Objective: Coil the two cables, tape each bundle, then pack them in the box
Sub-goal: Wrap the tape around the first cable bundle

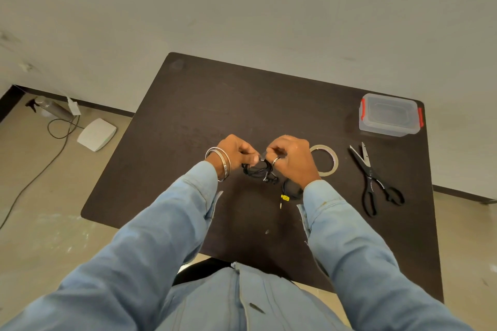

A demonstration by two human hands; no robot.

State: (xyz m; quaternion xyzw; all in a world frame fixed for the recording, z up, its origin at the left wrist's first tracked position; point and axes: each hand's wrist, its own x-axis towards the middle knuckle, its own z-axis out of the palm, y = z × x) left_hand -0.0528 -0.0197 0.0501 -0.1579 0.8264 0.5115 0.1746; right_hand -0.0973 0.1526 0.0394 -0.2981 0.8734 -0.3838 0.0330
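I see the left hand [236, 152] and right hand [291, 158], fingers curled tight, pinching a thin black coiled cable [259, 170] between them; the glossy tape roll [326, 160] lies just right.

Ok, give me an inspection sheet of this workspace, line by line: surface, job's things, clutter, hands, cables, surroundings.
Surface: dark table.
Job's things: tape roll flat beside the right hand; scissors lying open; clear box, lid on, red clasps, far right corner.
Clutter: nothing seen.
Hands: left hand and right hand both grip the black cable bundle.
Cables: second coiled cable, yellow-tagged plug, on the table under the right wrist.
Surroundings: floor with white device, spray bottle, trailing cord.
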